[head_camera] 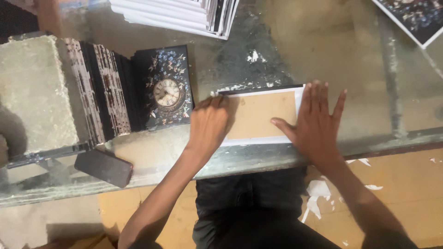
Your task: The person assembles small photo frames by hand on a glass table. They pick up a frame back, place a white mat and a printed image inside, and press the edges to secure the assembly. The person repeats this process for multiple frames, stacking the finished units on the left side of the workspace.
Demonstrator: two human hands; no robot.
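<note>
Head view looks straight down on what I am handling. Largest is the glass table, grimy and flecked with white scraps, filling the upper frame. Below its near edge, from 4 to 8 o'clock, lies the tan floor with torn paper bits. At 9 o'clock a rough grey block sits on the table, and just beside it, toward the centre, a row of dark covers stands on edge, the last one facing up with a floral pattern and a clock face. At 12 o'clock a stack of white sheets lies flat; at 2 o'clock a dark printed sheet runs out of frame.

At the centre lies the board, a tan card on a white sheet with a dark strip along its far edge, close to the table's near edge. My right hand lies flat on its 3 o'clock end, fingers spread wide, thumb on the tan card. My left hand presses its 9 o'clock end, fingers curled narrow over the corner; whether they pinch it I cannot tell.

At 8 o'clock a dark phone rests by the table edge.
</note>
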